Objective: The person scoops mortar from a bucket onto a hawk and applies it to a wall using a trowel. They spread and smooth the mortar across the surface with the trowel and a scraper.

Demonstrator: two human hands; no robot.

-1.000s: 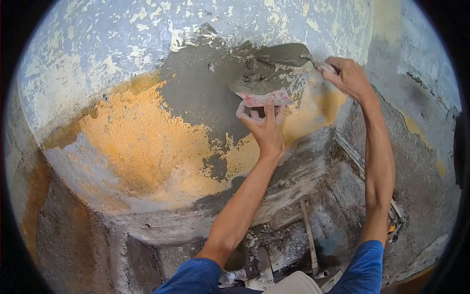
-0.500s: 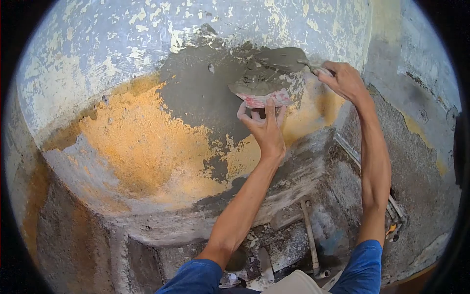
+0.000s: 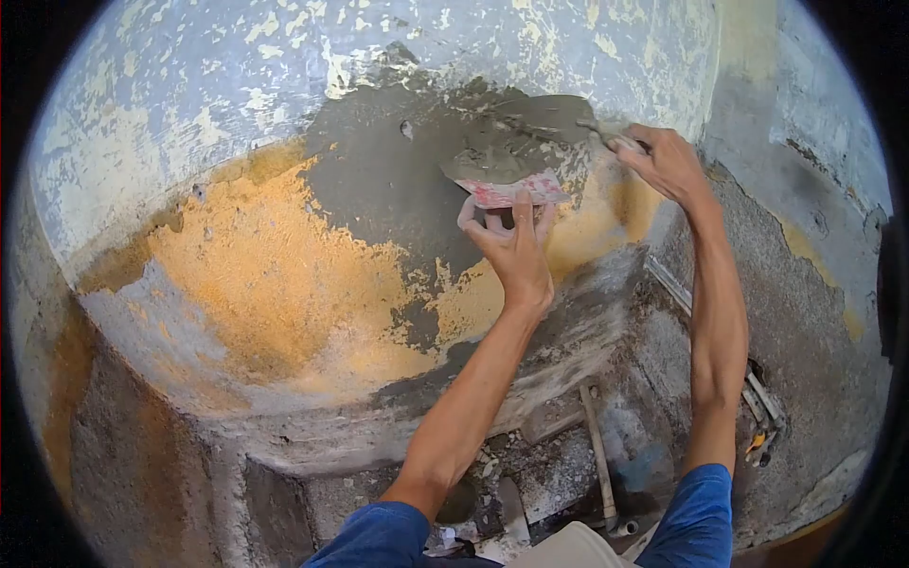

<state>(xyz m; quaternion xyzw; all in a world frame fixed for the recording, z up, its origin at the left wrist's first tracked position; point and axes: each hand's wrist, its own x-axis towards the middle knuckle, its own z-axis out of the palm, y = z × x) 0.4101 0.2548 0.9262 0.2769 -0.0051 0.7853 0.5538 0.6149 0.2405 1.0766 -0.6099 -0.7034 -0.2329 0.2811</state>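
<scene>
My left hand (image 3: 511,248) grips a red-and-white mortar board (image 3: 512,190) from below and holds it against the wall, with a heap of wet grey mortar (image 3: 488,156) on it. My right hand (image 3: 665,163) is closed on the handle of a trowel (image 3: 559,115). The trowel's blade lies flat on the wall just above the board, smeared with mortar. A dark patch of fresh mortar (image 3: 379,180) spreads on the wall to the left of the board.
The wall (image 3: 256,275) shows peeling white paint above and bare orange plaster below. At its foot lie rubble, a wooden-handled tool (image 3: 597,454) and a pipe (image 3: 682,303) along the right-hand corner wall.
My right hand and the trowel have slid a little down and to the left along the wall, closer to the board. My left hand and the board have stayed in place.
</scene>
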